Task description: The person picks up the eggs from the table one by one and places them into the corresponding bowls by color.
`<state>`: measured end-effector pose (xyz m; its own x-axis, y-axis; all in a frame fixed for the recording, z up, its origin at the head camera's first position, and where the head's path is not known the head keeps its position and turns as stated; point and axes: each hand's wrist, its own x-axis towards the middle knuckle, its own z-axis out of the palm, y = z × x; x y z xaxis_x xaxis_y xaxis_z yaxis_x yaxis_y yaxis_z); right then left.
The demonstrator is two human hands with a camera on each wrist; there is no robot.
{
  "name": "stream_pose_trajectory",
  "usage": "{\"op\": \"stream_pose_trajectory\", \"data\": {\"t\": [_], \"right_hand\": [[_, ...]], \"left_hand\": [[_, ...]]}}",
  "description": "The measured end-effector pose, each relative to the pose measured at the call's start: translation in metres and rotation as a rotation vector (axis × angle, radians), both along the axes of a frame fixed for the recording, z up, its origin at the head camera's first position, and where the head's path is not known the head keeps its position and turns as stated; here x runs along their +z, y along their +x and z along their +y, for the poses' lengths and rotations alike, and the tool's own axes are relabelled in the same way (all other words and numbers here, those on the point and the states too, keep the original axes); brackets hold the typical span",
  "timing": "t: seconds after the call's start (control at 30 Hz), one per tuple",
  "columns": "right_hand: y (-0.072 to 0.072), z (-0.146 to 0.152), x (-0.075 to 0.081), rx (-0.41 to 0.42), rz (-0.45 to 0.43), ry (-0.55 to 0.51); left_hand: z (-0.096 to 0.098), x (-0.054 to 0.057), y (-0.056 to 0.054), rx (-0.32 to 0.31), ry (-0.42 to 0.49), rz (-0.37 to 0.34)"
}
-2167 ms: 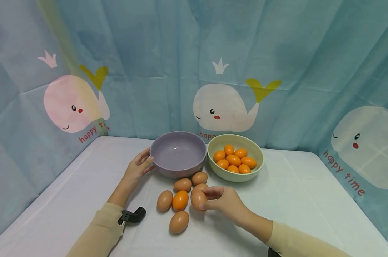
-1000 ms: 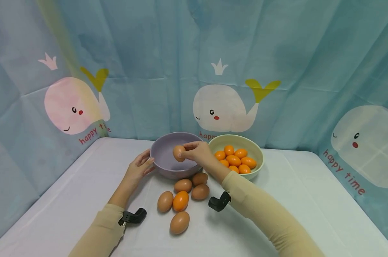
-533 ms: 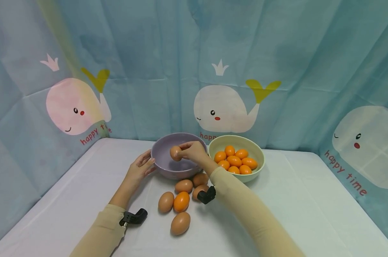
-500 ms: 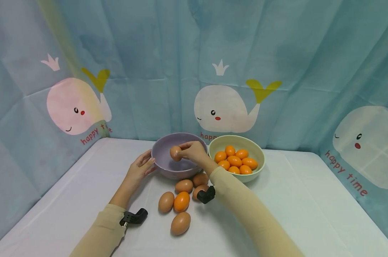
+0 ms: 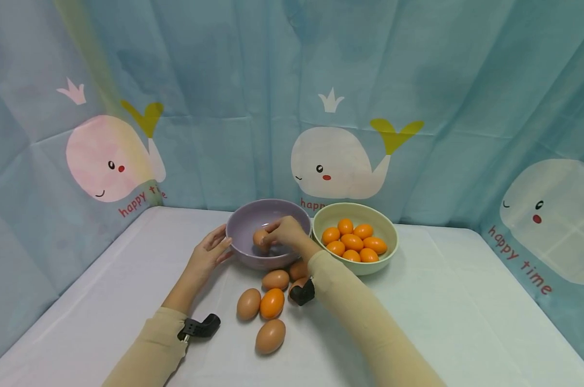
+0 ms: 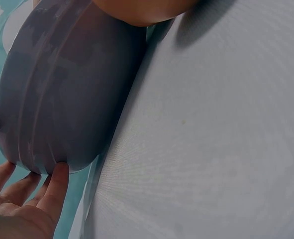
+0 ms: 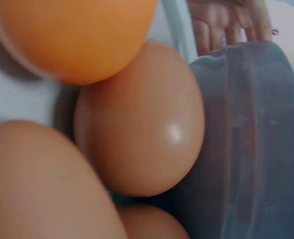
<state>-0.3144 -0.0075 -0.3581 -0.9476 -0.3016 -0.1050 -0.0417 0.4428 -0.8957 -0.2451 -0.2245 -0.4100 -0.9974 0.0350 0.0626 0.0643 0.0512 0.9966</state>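
In the head view my right hand (image 5: 288,232) reaches inside the purple bowl (image 5: 243,217) and pinches a brown egg (image 5: 260,239) low over the bowl's floor; the fingertips are partly hidden. My left hand (image 5: 208,252) rests against the bowl's left side. In the left wrist view its fairly straight fingers (image 6: 58,191) touch the outer wall. Before the bowl lie several brown eggs, one nearest (image 5: 270,336), one at left (image 5: 249,304) and one by the bowl (image 5: 275,280), around an orange egg (image 5: 272,303). The right forearm partly covers two more brown eggs.
A pale green bowl (image 5: 392,242) with several orange eggs (image 5: 352,242) stands right beside the purple bowl. Both are near the back edge of the white table (image 5: 456,301), before a blue curtain (image 5: 214,107) printed with whales. The right wrist view shows brown eggs (image 7: 142,119) close to the purple wall.
My right hand has taken a brown egg from the table, carried it up and left over the purple bowl, and lowered it inside. The left hand has stayed at the bowl's side.
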Motion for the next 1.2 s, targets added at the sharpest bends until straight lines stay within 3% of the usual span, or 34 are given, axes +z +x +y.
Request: {"op": "stream_pose_trajectory", "data": {"t": [0.5,0.77,0.93,1.2], "right_hand": [[0.000,-0.001,0.002,0.034,-0.026,0.090],[0.002,-0.001,0.001,0.038,0.014,0.173],[0.005,-0.004,-0.001,0.046,0.091,0.177],[0.021,0.011,0.014,0.087,0.146,-0.054]], "left_hand": [[-0.001,0.002,0.000,-0.006,-0.015,0.010],[-0.001,0.000,0.000,-0.003,-0.016,-0.001],[-0.003,0.000,0.001,0.005,-0.011,0.004],[-0.001,0.001,0.001,-0.005,-0.009,-0.003]]}}
